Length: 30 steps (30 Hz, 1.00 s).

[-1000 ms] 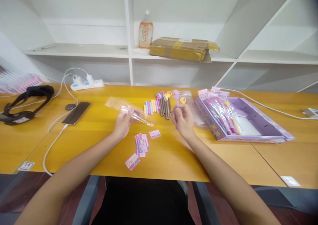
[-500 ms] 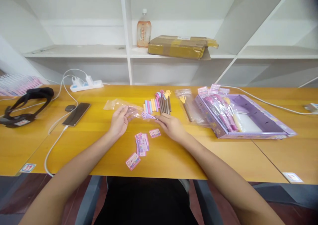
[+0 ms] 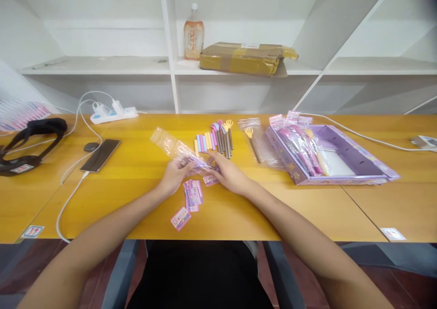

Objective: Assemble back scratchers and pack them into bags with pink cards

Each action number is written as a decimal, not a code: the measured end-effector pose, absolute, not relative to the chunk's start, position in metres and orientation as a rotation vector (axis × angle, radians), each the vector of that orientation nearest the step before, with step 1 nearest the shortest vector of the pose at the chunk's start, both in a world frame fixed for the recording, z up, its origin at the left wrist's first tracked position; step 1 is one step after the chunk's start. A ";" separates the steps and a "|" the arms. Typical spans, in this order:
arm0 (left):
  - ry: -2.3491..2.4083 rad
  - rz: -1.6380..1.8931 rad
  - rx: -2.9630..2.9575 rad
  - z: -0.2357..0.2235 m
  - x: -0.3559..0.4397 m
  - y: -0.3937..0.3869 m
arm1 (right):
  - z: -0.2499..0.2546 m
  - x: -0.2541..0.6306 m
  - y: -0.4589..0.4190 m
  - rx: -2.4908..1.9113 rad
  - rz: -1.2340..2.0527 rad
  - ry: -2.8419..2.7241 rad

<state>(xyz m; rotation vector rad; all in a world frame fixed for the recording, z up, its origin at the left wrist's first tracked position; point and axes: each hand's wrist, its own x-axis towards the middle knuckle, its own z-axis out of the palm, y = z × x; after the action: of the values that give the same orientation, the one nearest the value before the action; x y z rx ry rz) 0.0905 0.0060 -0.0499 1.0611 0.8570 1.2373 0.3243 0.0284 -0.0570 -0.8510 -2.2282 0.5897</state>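
Note:
My left hand (image 3: pixel 175 176) pinches a clear plastic bag (image 3: pixel 166 143), whose far end sticks up toward the back left. A purple claw-headed back scratcher (image 3: pixel 200 162) lies inside the bag's near part. My right hand (image 3: pixel 229 172) has its fingers closed on the scratcher's handle end at the bag's mouth. Just behind my hands is a row of coloured handle grips (image 3: pixel 205 142). Beside it lies a bunch of back scratchers (image 3: pixel 223 138) with dark handles. Pink and purple printed cards (image 3: pixel 193 194) are scattered in front, one partly under my right hand.
At right stands a purple display box (image 3: pixel 341 180) with bagged scratchers (image 3: pixel 303 152). A yellow scratcher (image 3: pixel 253 145) rests on flat plastic bags (image 3: pixel 271 149). A phone (image 3: pixel 100 155), power strip (image 3: pixel 114 114) and black headset (image 3: pixel 34 140) are at left. Shelves rise behind.
The purple scratcher's head has gone into the bag. My left hand has moved right and nearer to me, close to my right hand, and the bag now slants up to the left.

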 end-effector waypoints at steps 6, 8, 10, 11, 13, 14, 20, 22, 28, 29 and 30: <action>0.926 1.537 0.906 -0.035 0.068 0.026 | -0.054 0.336 0.035 -0.881 0.818 -2.032; 0.905 1.616 0.823 -0.030 0.058 0.035 | -0.052 0.339 0.036 -0.847 1.039 -1.927; 0.872 1.654 0.744 -0.028 0.051 0.042 | -0.049 0.341 0.035 -0.775 1.256 -1.826; 0.860 1.661 0.706 -0.027 0.049 0.044 | -0.048 0.341 0.035 -0.740 1.335 -1.780; 0.851 1.655 0.634 -0.027 0.047 0.047 | -0.046 0.341 0.034 -0.682 1.427 -1.690; 0.852 1.640 0.610 -0.027 0.046 0.048 | -0.046 0.340 0.034 -0.664 1.449 -1.656; 0.828 1.467 0.733 -0.028 0.054 0.038 | -0.051 0.336 0.038 -0.674 1.440 -1.567; 0.803 1.388 0.828 -0.030 0.060 0.031 | -0.054 0.333 0.040 -0.654 1.461 -1.552; 0.807 1.211 0.969 -0.043 0.084 0.007 | -0.063 0.320 0.038 -0.652 1.493 -1.580; 0.812 1.180 0.979 -0.046 0.087 0.004 | -0.064 0.318 0.036 -0.687 1.442 -1.597; 0.817 1.157 0.987 -0.049 0.090 0.002 | -0.065 0.316 0.034 -0.727 1.371 -1.628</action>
<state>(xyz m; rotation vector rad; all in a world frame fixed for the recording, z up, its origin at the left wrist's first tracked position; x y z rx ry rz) 0.0897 0.0016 -0.0488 0.9870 0.8165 1.1570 0.3157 0.0344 -0.0646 -0.7267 -1.6278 1.3712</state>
